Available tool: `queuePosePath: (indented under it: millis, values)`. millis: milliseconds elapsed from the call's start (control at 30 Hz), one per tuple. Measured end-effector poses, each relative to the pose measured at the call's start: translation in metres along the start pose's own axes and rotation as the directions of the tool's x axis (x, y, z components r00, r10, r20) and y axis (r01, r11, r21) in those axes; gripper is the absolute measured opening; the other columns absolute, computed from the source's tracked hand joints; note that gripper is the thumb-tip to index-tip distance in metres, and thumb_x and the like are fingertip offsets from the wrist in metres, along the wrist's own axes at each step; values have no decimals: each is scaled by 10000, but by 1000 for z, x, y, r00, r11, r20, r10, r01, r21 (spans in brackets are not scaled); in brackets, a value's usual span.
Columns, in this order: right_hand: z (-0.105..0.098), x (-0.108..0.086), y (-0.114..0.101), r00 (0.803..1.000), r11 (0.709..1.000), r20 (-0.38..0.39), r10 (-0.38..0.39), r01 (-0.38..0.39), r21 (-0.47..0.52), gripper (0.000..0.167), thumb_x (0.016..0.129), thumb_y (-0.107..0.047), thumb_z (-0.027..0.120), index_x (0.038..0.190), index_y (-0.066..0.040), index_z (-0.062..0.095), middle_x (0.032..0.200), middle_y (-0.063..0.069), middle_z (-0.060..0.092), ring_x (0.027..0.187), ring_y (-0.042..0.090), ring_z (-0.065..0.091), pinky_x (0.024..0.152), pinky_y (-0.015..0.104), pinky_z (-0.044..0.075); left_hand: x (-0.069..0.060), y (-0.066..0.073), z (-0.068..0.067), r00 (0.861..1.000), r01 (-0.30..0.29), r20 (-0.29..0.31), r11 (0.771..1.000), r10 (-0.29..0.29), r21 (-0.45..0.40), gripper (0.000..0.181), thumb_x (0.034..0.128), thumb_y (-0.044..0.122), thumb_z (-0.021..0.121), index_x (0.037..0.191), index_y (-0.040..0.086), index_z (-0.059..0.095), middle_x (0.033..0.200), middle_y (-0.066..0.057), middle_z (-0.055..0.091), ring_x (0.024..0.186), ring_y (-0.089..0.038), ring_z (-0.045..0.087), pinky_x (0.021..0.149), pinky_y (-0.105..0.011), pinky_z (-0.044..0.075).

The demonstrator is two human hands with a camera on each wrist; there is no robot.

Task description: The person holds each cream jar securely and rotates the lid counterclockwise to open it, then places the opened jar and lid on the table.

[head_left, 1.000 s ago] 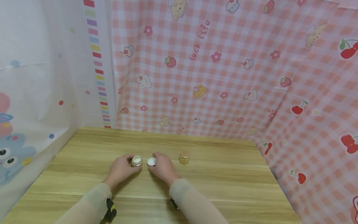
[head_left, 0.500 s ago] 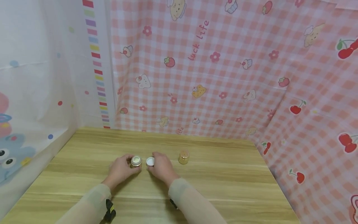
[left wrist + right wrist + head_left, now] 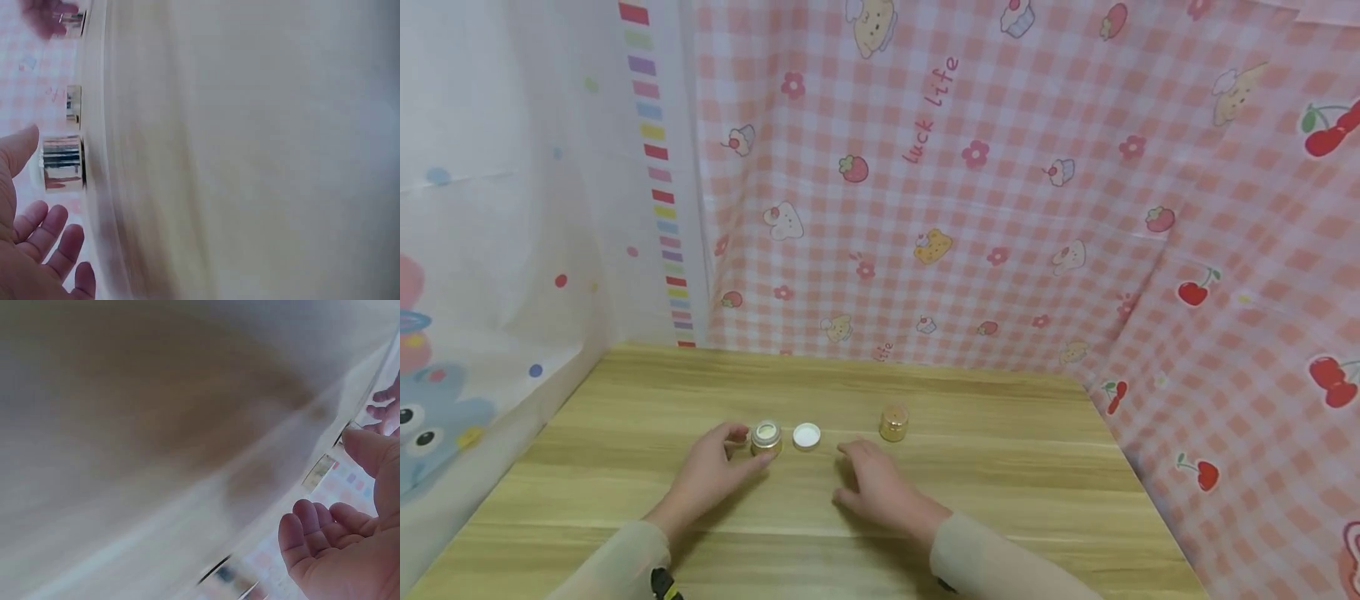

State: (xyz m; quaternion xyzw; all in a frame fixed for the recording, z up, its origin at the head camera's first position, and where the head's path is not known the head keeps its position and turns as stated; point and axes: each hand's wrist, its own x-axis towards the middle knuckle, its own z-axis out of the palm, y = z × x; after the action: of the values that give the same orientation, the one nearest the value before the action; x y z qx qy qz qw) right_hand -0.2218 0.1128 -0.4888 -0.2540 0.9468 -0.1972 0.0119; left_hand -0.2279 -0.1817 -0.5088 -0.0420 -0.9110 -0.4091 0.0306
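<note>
A small gold jar (image 3: 766, 439) stands upright and uncapped on the table, pale stuff showing in its mouth. My left hand (image 3: 711, 471) is beside it, thumb and fingers spread apart; in the left wrist view a gap shows between the hand (image 3: 31, 219) and the shiny jar wall (image 3: 62, 162). Just right of the jar lies its gold lid (image 3: 807, 437), white inside facing up. My right hand (image 3: 883, 487) hovers right of the lid with loosely bent fingers and holds nothing; the right wrist view shows its palm (image 3: 350, 556) bare.
Another gold jar (image 3: 894, 423), capped, stands behind the right hand. The wooden table (image 3: 1015, 500) meets a pink checked cloth (image 3: 880, 300) at the back and right, and a white patterned cloth (image 3: 512, 250) at the left.
My right hand has let go of the lid, now lying on the table, and moved right and nearer. The left hand has loosened from the jar and drawn slightly back.
</note>
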Motion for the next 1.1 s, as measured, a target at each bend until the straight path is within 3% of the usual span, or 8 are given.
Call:
queuePosePath:
  millis: [167, 333, 467, 667, 767, 900, 1100]
  values:
    - [-19, -38, 38, 998, 997, -20, 53, -52, 64, 654, 952, -279, 811, 1480, 7, 553, 1473, 199, 639, 1365, 382, 622, 1157, 540, 500, -19, 7, -10, 994, -87, -57, 993, 92, 84, 553, 933, 366, 838, 1336, 31, 660, 1323, -157, 725, 1124, -340, 698, 937, -544, 599]
    - [-32, -47, 69, 977, 961, -64, 202, -186, 204, 636, 947, -236, 822, 1455, 44, 562, 1437, 245, 645, 1304, 425, 645, 1099, 572, 534, -29, 21, -2, 976, -188, -87, 972, 201, 138, 377, 908, 290, 866, 1204, 90, 745, 1199, -85, 780, 1044, -293, 723, 880, -495, 619]
    - [-38, -36, 78, 951, 903, -51, 305, -272, 333, 677, 946, -237, 830, 1485, 46, 534, 1464, 243, 625, 1294, 411, 648, 1081, 566, 546, -31, 34, 14, 972, -224, -46, 967, 231, 119, 326, 911, 298, 864, 1164, 122, 760, 1176, -33, 788, 1036, -261, 743, 863, -447, 633]
    - [-36, -13, 79, 927, 859, -25, 374, -337, 386, 774, 927, -304, 849, 1529, 28, 492, 1502, 236, 609, 1342, 403, 630, 1129, 551, 520, -28, 55, 38, 975, -221, 29, 974, 220, 55, 302, 917, 340, 855, 1139, 154, 770, 1156, 21, 787, 1044, -258, 744, 893, -457, 633]
    - [-33, -3, 79, 919, 851, -48, 392, -342, 398, 807, 900, -302, 873, 1517, 50, 492, 1493, 266, 608, 1356, 431, 616, 1150, 567, 498, -25, 62, 47, 974, -226, 42, 974, 225, 31, 291, 919, 324, 854, 1136, 149, 771, 1152, 22, 787, 1053, -270, 739, 907, -478, 626]
    - [-30, 10, 78, 913, 865, -98, 396, -334, 375, 766, 879, -297, 885, 1465, 55, 539, 1442, 262, 644, 1338, 426, 624, 1151, 570, 495, -22, 67, 55, 975, -218, 53, 976, 217, 17, 278, 913, 312, 859, 1122, 151, 771, 1132, 30, 776, 1047, -213, 702, 901, -458, 613]
    - [-25, 23, 76, 906, 887, -139, 399, -344, 308, 648, 860, -309, 893, 1357, 5, 620, 1228, 152, 730, 1120, 299, 683, 1017, 516, 558, -19, 68, 61, 977, -196, 79, 980, 197, -16, 278, 912, 330, 858, 1110, 157, 768, 1132, 22, 770, 1050, -197, 679, 896, -453, 605]
